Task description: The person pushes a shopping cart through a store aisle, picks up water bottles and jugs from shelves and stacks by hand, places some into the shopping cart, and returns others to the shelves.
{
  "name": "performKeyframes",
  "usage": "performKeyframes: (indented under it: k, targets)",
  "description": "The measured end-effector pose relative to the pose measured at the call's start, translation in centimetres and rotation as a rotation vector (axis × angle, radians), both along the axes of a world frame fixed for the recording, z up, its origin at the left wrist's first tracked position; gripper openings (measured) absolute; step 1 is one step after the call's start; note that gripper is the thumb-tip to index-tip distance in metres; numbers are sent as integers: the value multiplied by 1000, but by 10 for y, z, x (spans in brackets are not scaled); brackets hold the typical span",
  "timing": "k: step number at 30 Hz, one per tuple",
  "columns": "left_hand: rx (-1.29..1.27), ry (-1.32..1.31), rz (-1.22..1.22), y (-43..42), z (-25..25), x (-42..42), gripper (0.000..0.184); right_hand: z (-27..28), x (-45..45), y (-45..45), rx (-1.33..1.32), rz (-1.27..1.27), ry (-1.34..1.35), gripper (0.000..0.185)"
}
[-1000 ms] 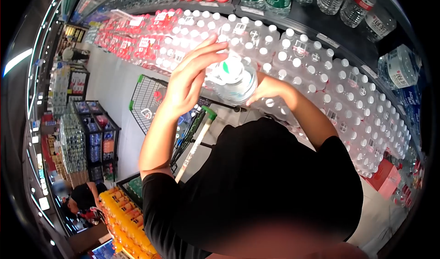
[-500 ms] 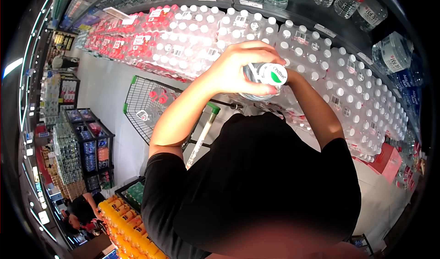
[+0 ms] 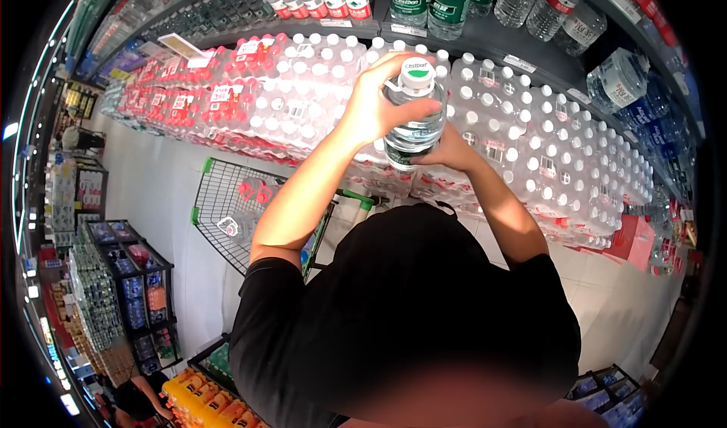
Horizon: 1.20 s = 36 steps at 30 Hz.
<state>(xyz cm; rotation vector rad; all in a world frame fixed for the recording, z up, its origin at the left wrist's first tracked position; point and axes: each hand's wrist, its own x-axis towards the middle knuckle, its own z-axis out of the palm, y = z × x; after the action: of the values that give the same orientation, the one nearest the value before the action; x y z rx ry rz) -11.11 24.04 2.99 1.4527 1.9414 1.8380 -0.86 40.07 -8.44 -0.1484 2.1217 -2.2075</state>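
Note:
I hold a large clear water bottle (image 3: 413, 136) with a white cap bearing a green leaf mark and a green label low on its side. It is in front of my chest, its cap toward the shelf and its base tilted toward me. My left hand (image 3: 369, 108) wraps around the upper part, thumb across the front below the neck. My right hand (image 3: 452, 149) grips the lower part from the right, near the base; some of its fingers are hidden behind the bottle. Wrapped packs of white-capped bottles (image 3: 500, 121) are stacked just beyond both hands.
A dark shelf (image 3: 454, 38) with similar large green-label bottles (image 3: 448, 7) runs behind the stacks. Left of me stands a wire shopping cart (image 3: 219, 193) holding red-capped bottles. Orange drink packs (image 3: 201, 398) sit at lower left, near another person (image 3: 140, 394).
The bottle has moved up and left in view and tilted, so its side and label now show. My right hand, mostly hidden before, is now visible at its lower part. The view has shifted too.

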Motion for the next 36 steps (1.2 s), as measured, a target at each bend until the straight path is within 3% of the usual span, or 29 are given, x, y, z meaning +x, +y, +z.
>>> performKeyframes:
  k: [4,5,9,12,13,16,19,23,26,30,36]
  targets:
    - [-86,-139,-236,-17,4,1,69,14,-13,16,158,235,-106,95]
    - [-52,-42,-228,-16,-7,-4,72,21,-11,17,217,255,-135,95]
    - [-84,-289,-324,-30,0,3,76,37,9,7,307,160,-140,118]
    - [99,-325,-368,-30,-22,6,82,42,30,-5,275,-2,92,128]
    - [45,-256,-339,-35,-21,7,86,47,31,-14,223,-44,242,127]
    - [54,-149,-363,-40,-24,13,86,77,38,-41,409,-180,426,130]
    - [73,-231,-392,-48,-23,17,86,60,30,-63,210,-331,613,130]
    - [11,7,-310,-59,-25,20,80,77,37,-71,468,-336,607,126]
    - [-18,110,-219,-68,-23,29,77,69,43,-77,363,-297,595,121]
    - [-32,-54,-266,-66,-26,37,78,73,49,-77,402,-287,574,113]
    - [-60,-236,-53,-61,-37,56,85,74,45,-67,379,-276,528,97]
